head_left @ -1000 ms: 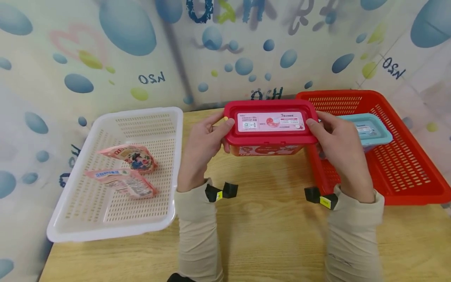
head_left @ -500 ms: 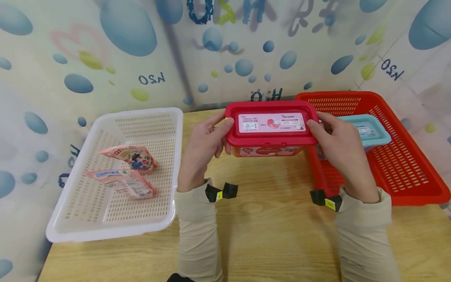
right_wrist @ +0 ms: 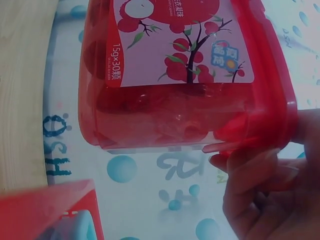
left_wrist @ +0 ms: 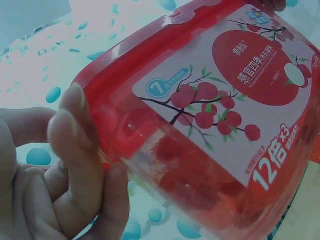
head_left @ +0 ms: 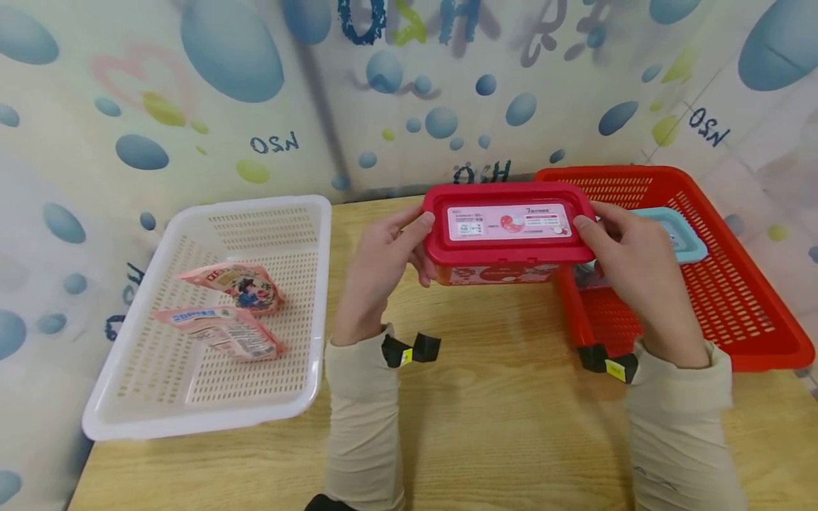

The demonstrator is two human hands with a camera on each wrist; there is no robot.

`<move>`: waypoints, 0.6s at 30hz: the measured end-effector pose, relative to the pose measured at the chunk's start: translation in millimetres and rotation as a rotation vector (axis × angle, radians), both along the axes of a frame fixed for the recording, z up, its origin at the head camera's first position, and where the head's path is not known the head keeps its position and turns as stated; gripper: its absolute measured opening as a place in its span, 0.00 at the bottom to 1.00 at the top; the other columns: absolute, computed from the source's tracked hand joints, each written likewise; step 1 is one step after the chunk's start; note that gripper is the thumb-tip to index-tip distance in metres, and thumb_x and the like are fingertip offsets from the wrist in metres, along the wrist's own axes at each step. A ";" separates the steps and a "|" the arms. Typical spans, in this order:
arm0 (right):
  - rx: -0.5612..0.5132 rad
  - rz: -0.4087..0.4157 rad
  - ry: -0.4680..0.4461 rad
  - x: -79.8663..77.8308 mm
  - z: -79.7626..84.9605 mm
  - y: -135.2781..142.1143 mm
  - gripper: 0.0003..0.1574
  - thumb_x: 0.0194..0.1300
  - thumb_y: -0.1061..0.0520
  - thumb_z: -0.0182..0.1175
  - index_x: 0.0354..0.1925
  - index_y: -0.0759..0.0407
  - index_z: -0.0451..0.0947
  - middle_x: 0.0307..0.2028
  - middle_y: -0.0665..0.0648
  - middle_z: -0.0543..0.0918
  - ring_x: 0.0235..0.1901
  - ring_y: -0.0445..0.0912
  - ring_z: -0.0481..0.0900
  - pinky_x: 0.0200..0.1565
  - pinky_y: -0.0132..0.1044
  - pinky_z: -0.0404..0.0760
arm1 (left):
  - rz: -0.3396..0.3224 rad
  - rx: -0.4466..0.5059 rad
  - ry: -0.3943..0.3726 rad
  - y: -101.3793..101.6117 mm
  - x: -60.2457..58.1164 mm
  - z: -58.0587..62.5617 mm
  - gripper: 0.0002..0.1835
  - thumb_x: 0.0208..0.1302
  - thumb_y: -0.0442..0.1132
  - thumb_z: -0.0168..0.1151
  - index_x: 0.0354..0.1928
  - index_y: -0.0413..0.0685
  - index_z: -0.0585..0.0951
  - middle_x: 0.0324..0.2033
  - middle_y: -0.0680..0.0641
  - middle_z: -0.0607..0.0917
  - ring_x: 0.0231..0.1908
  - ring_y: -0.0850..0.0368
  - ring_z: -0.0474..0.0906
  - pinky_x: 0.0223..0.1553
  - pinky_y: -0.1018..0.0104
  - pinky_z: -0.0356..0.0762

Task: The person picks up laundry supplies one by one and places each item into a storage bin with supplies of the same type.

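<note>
Both hands hold a box of laundry capsules [head_left: 509, 221] with a red lid, raised over the table in the head view. My left hand [head_left: 388, 262] grips its left end, thumb on the lid's edge and fingers beneath the rim. At the right end my right hand [head_left: 639, 262] pinches the lid's rim the same way. The left wrist view shows the see-through front of the capsule box [left_wrist: 215, 120], with a fruit label and red capsules inside. In the right wrist view, fingers [right_wrist: 255, 175] curl under the rim of the capsule box [right_wrist: 165, 110].
A white basket [head_left: 255, 413] on the left contains two pink packets [head_left: 220, 332]. The red basket [head_left: 754, 284] on the right contains a box with a light blue lid [head_left: 686, 234], partly hidden by my right hand. A patterned sheet [head_left: 434, 85] hangs behind the wooden table [head_left: 505, 411].
Both hands have shifted a little to the right with the capsule box, which now covers more of the red basket's left edge. The baskets and packets stay put.
</note>
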State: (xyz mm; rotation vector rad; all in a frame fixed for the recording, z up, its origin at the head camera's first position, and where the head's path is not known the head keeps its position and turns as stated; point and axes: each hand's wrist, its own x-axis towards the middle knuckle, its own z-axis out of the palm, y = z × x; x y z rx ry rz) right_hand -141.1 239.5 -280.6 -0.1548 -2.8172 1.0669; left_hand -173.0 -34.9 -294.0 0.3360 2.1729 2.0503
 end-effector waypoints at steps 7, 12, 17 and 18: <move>-0.016 -0.023 -0.015 2.5 1.3 10.2 0.42 0.59 0.33 0.46 0.66 0.48 0.55 0.43 0.59 0.75 0.26 0.52 0.74 0.22 0.32 0.74 | -0.065 0.032 0.022 6.7 -0.9 -0.4 0.23 0.64 0.45 0.51 0.61 0.50 0.67 0.25 0.41 0.81 0.21 0.46 0.77 0.27 0.60 0.78; -0.014 -0.039 -0.033 3.1 -0.1 17.6 0.41 0.60 0.33 0.46 0.67 0.47 0.54 0.48 0.61 0.73 0.32 0.52 0.71 0.23 0.30 0.74 | -0.103 0.065 0.011 10.5 0.7 -1.1 0.22 0.64 0.45 0.51 0.61 0.53 0.68 0.24 0.40 0.81 0.22 0.45 0.78 0.30 0.58 0.78; -0.003 -0.047 -0.035 5.3 -2.4 24.1 0.41 0.61 0.34 0.46 0.67 0.47 0.53 0.52 0.63 0.70 0.41 0.54 0.69 0.24 0.28 0.74 | -0.144 0.075 -0.001 15.7 7.4 8.0 0.22 0.66 0.41 0.47 0.62 0.51 0.66 0.22 0.39 0.80 0.22 0.44 0.78 0.32 0.57 0.78; -0.007 -0.046 -0.038 5.8 -2.2 25.6 0.40 0.61 0.35 0.46 0.67 0.48 0.53 0.53 0.63 0.69 0.43 0.55 0.68 0.24 0.28 0.74 | -0.153 0.078 0.000 17.0 9.5 11.3 0.22 0.66 0.40 0.46 0.62 0.50 0.65 0.22 0.39 0.80 0.22 0.43 0.78 0.32 0.58 0.78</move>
